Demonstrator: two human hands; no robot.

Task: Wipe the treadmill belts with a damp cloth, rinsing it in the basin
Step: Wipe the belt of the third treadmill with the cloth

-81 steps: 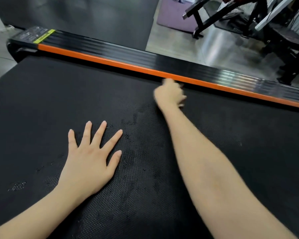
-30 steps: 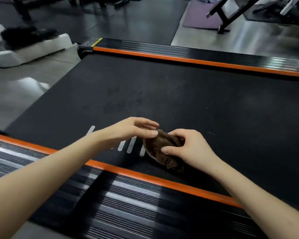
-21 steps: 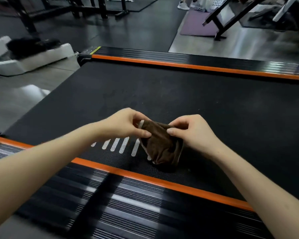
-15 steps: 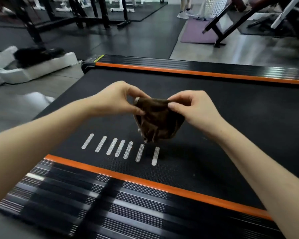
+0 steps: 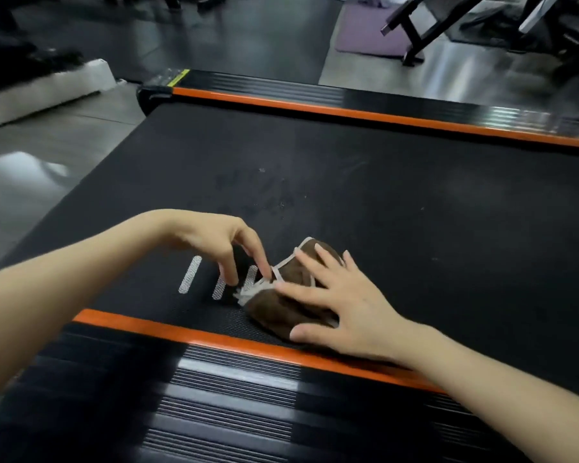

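Observation:
A folded brown cloth (image 5: 274, 307) with a pale hem lies on the black treadmill belt (image 5: 398, 202), close to the near orange rail (image 5: 188, 332). My right hand (image 5: 341, 302) lies flat on top of the cloth with its fingers spread and straight. My left hand (image 5: 221, 242) hovers just left of it, fingers hanging down, the fingertips touching the cloth's pale edge near the white belt stripes (image 5: 189, 279). Damp smudges (image 5: 258, 188) mark the belt beyond the hands.
A ribbed black side step (image 5: 214, 396) runs along the near edge, another orange-trimmed one (image 5: 348, 105) along the far edge. Grey floor lies to the left with a white object (image 5: 47, 88). A purple mat (image 5: 365, 31) and black gym frames (image 5: 425, 31) stand behind.
The cloth, held up in the air between both hands half a second ago, is now down on the belt. My right hand has flattened on it and my left hand has loosened its pinch.

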